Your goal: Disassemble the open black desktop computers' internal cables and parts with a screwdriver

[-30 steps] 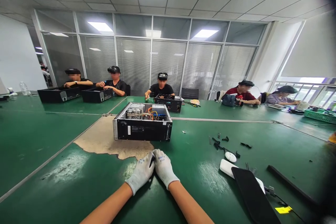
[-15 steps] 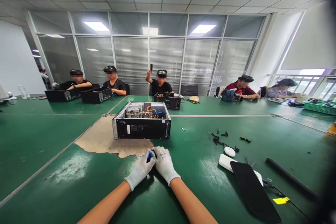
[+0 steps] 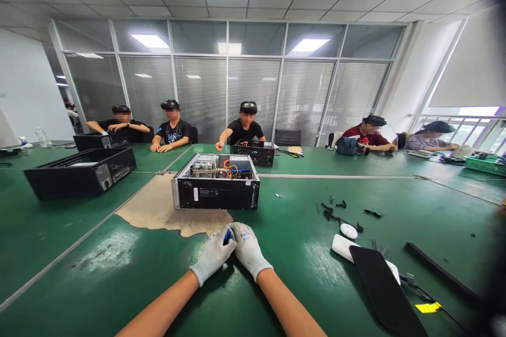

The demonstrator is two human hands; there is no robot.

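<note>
My left hand [image 3: 213,254] and my right hand [image 3: 250,248], both in white work gloves, meet on the green table [image 3: 288,253]. Their fingers are curled in and touch each other. A small patch of blue and black shows inside the left hand's fingers; whether it is an object or the glove's own palm, I cannot tell. Just beyond them a desktop computer case [image 3: 216,195] lies on its side, its top open. Inside show coloured cables [image 3: 230,168] and a metal drive cage [image 3: 203,167]. The case rests partly on a torn brown sheet [image 3: 158,210].
An empty black computer case [image 3: 65,181] stands at left. To the right lie a black phone-like slab [image 3: 387,289], a white bar [image 3: 342,246], a white oval piece [image 3: 349,230], small black clips [image 3: 329,215] and a black strip [image 3: 438,271]. Several people sit across the table.
The black case at left has come nearer, away from the co-worker behind it. The middle co-worker's raised arm, with a dark object, has come down. My hands stay almost still.
</note>
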